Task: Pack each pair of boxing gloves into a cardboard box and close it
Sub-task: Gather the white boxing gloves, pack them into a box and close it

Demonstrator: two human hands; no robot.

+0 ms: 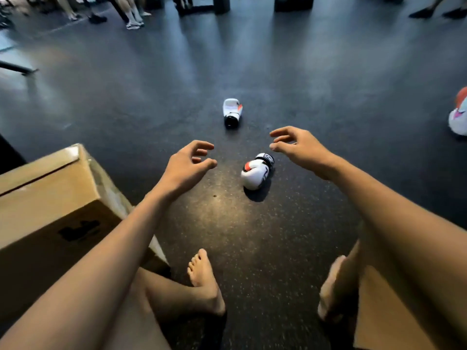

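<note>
Both hands are spread and hold nothing. The near glove [256, 171] lies on the floor [328, 84], between the hands, closer to the right hand [297, 147] than the left hand [188, 164]. The far glove [232, 112] lies farther ahead.

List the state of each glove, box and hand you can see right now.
left hand: empty, fingers loosely curled
right hand: empty, fingers loosely curled
near glove: on the floor, untouched
far glove: on the floor, untouched
cardboard box: top flaps down, beside the left arm
</note>
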